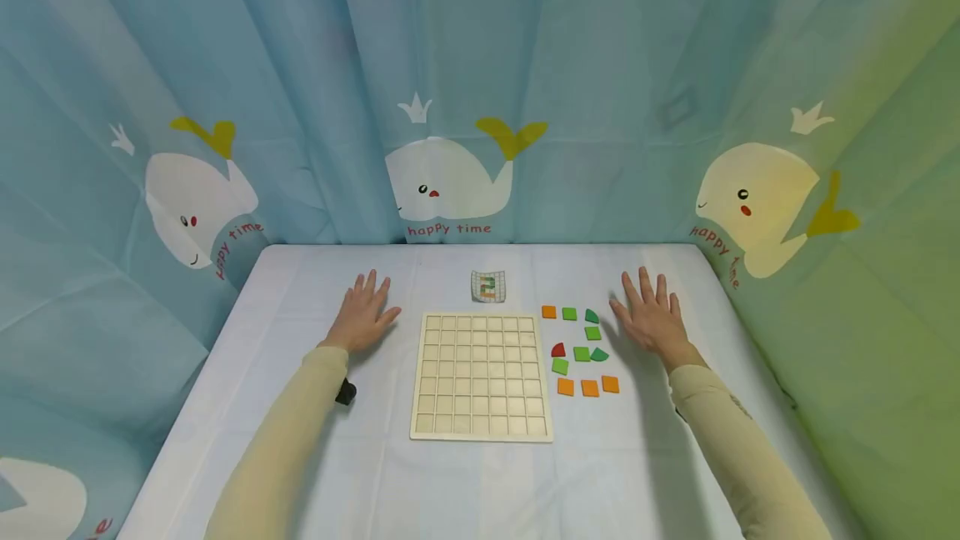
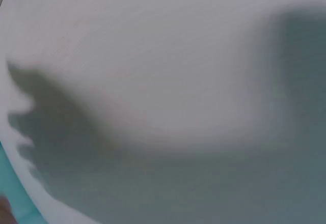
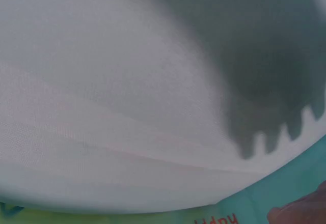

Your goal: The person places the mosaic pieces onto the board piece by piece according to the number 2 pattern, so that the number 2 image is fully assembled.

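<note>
The right hand (image 1: 654, 319) lies flat and spread on the desk (image 1: 300, 440), holding nothing, with the coloured tiles (image 1: 582, 352) just inside its thumb; a careless sweep inward could, I judge, scatter those small loose pieces or push them off their rows. The left hand (image 1: 363, 317) lies likewise flat and empty, fingers apart, with the grid board (image 1: 482, 376) between the two hands and the pattern card (image 1: 487, 287) beyond it.

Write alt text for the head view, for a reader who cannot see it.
Left hand and right hand rest flat, fingers spread, on a white table, either side of an empty wooden grid board. Orange, green and red tiles lie between board and right hand; a small pattern card lies behind the board.
</note>
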Motion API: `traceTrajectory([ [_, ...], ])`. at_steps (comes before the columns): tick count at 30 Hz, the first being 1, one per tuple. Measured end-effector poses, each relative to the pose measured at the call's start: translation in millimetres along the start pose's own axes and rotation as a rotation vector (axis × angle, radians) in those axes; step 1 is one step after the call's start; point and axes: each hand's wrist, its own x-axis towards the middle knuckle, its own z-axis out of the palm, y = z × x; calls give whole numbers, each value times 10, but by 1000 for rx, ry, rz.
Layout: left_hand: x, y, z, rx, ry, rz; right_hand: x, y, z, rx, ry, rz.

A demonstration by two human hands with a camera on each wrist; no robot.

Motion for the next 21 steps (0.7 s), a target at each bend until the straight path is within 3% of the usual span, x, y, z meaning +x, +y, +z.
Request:
traceTrajectory([
  [4,-70,101,151,-200,10,142,-40,1,4,8,-3,-10],
  [10,-222,330,396,-480,48,141,-96,5,3,25,-3,-32],
  [15,-283,329,521,-499,16,138,-81,-12,32,27,-18,-19],
  [21,-311,300,518,-470,-10,143,-95,-20,56,39,-29,-24],
])
